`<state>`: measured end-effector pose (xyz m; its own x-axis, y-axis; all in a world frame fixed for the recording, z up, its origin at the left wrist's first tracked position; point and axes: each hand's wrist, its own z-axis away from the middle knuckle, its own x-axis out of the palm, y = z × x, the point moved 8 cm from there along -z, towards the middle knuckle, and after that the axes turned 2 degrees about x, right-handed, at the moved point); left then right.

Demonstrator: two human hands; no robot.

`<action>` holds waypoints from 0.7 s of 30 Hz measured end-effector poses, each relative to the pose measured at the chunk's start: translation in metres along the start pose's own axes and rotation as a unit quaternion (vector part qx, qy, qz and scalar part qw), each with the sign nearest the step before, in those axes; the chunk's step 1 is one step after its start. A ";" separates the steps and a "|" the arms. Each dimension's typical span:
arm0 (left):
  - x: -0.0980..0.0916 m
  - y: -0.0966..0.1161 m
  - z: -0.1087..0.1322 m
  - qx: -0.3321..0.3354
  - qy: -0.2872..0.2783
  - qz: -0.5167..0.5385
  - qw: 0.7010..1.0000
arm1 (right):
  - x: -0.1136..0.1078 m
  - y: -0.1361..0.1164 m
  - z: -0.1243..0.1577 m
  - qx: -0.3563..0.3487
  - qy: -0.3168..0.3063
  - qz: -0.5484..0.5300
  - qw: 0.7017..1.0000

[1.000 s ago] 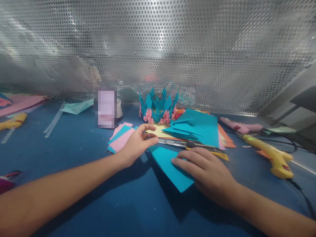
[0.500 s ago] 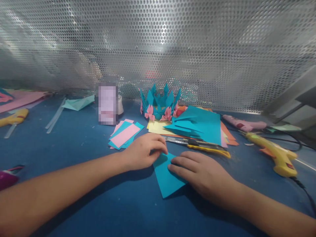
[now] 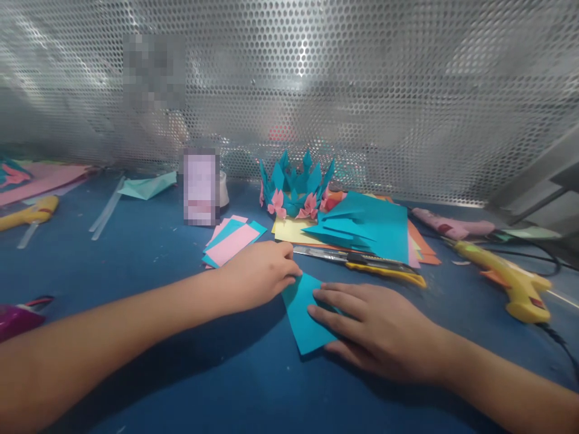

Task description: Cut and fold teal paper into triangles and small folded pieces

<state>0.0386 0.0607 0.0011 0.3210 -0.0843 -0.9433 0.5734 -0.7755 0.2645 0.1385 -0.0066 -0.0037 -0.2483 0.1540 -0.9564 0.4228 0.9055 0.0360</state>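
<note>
A folded teal paper sheet (image 3: 303,313) lies on the blue table (image 3: 149,271) in front of me. My right hand (image 3: 375,328) rests flat on its right part with fingers stretched out. My left hand (image 3: 262,274) is curled, its fingertips pressing the paper's upper left edge. Just behind the hands lies a yellow utility knife (image 3: 362,262).
A teal paper crown with pink flowers (image 3: 296,187) stands at the back by a perforated metal wall. Stacks of teal, yellow and orange sheets (image 3: 371,232) and pink and teal strips (image 3: 230,238) lie nearby. Yellow glue guns rest right (image 3: 511,280) and left (image 3: 29,212).
My left hand came down from reaching over the strips and closed onto the teal paper's left edge. The paper now looks smaller, folded under both hands.
</note>
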 end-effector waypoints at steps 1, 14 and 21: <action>-0.001 -0.001 0.001 -0.007 -0.004 0.006 1.000 | 0.000 0.000 0.000 0.000 -0.004 0.002 1.000; 0.013 0.030 0.002 0.071 -0.014 -0.016 0.997 | -0.005 0.005 -0.003 0.003 -0.028 -0.045 0.999; 0.013 0.013 0.002 -0.018 -0.034 -0.045 0.998 | -0.009 0.010 -0.002 0.003 -0.001 -0.059 0.998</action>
<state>0.0487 0.0486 -0.0083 0.2159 -0.0591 -0.9746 0.6243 -0.7592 0.1843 0.1432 0.0014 0.0061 -0.2939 0.0461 -0.9547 0.3965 0.9147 -0.0779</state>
